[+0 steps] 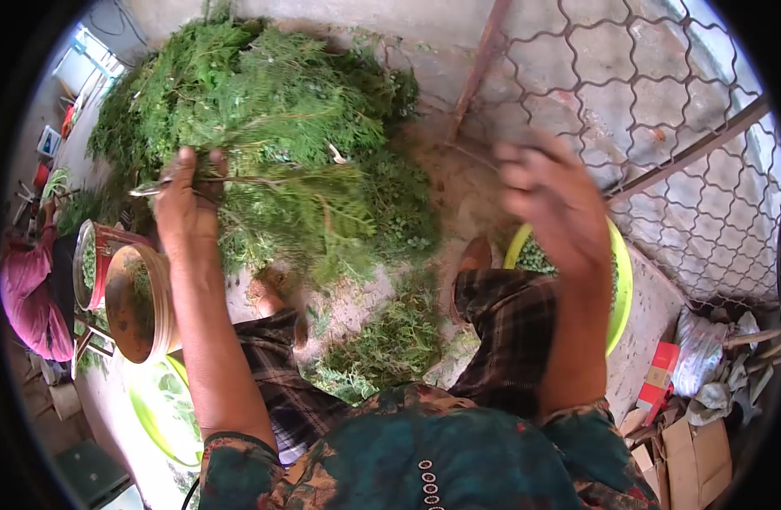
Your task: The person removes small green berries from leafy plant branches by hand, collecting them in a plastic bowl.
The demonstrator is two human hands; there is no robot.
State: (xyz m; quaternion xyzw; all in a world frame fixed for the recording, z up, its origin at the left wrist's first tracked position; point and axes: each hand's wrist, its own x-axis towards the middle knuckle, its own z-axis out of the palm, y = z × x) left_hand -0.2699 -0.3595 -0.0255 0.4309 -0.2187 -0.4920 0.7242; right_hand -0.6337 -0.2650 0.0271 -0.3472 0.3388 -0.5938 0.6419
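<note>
My left hand (188, 197) is closed round the woody stem of a feathery green branch (327, 200). The cut end of the stem sticks out past the thumb, and its leaves spread to the right. Behind it rises a big heap of similar cut greenery (212, 85). My right hand (554, 197) is raised over a yellow-green tub (618, 314) that holds small green pieces, pods or berries. Motion blurs its fingers, which look curled; whether anything is in them I cannot make out.
Loose sprigs (390, 331) litter the floor between my feet. To the left stand a brown bucket (135, 302), a red-and-white bucket (110, 246) and a bright green tub (148, 408), near a person in pink (38, 297). A wire-mesh panel (628, 93) leans at right, above cardboard (701, 455).
</note>
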